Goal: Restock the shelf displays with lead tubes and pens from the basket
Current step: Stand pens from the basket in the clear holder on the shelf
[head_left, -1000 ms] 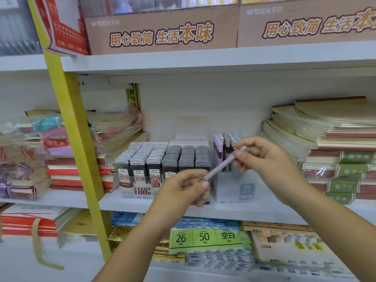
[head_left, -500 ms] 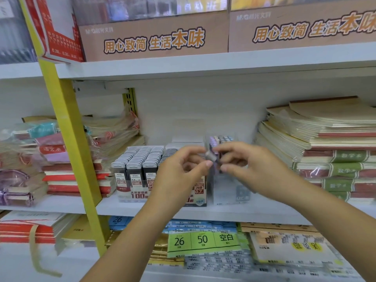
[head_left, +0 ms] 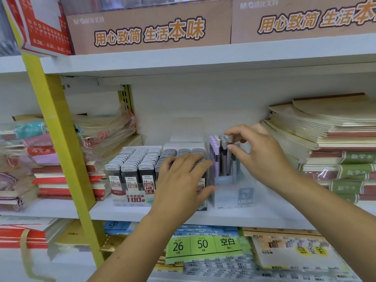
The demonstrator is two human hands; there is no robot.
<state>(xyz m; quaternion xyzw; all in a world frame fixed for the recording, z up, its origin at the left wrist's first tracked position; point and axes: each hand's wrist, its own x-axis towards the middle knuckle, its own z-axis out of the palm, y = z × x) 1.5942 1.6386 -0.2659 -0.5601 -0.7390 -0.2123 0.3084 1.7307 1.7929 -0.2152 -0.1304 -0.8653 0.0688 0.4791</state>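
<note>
A clear pen display [head_left: 234, 193] stands in the middle of the white shelf [head_left: 254, 216], holding several lilac and grey pens [head_left: 216, 153]. My right hand [head_left: 262, 157] is above it, its thumb and forefinger pinching the top of a grey pen [head_left: 229, 161] that stands in the display. Left of it sit boxes of lead tubes [head_left: 132, 165] in dark rows. My left hand [head_left: 181, 180] rests with straight fingers on the right-hand lead tube box, its thumb against the pen display's left side. The basket is out of view.
Stacks of notebooks [head_left: 333, 151] fill the shelf to the right, close to my right wrist. Wrapped notebooks [head_left: 40, 159] lie at the left behind a yellow upright post [head_left: 61, 139]. Cardboard display boxes [head_left: 150, 29] stand on the shelf above. Paper pads [head_left: 203, 245] fill the shelf below.
The pen that both hands held in front of the shelf now stands in the display. My left hand has let go and dropped onto the lead tube box; my right hand moved up over the pens.
</note>
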